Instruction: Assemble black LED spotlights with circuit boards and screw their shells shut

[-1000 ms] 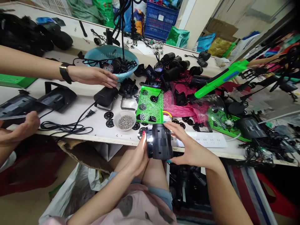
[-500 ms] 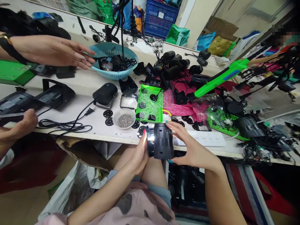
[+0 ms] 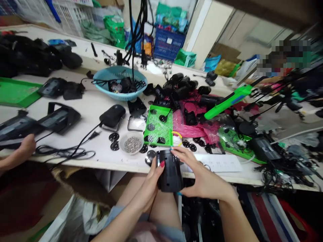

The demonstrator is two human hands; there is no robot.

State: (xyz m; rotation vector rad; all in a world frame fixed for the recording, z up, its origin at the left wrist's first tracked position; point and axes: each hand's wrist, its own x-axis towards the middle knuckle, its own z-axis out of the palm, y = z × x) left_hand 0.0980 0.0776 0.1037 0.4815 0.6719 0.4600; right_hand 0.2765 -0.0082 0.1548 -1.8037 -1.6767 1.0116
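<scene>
I hold a black cylindrical housing (image 3: 171, 172) at the table's front edge, above my lap. My left hand (image 3: 150, 183) grips its left side, thumb on top. My right hand (image 3: 199, 174) wraps its right side, fingers over the upper rim. Just beyond it on the white table (image 3: 88, 107) sit a small bowl of tiny metal balls (image 3: 131, 143), a green perforated tray (image 3: 159, 126) with black discs on it, and more black discs (image 3: 114, 140) lying loose.
Another person's hand (image 3: 25, 147) rests at the left edge near black flat lamps (image 3: 59, 117) and a coiled cable (image 3: 65, 153). A blue basket (image 3: 119, 84), a pile of black housings (image 3: 181, 84), a green tool (image 3: 227, 102) and a white power strip (image 3: 222, 163) crowd the table.
The other person's arm that reached toward the blue basket has withdrawn out of view. My view has tilted up; both hands keep the housing, turned slightly.
</scene>
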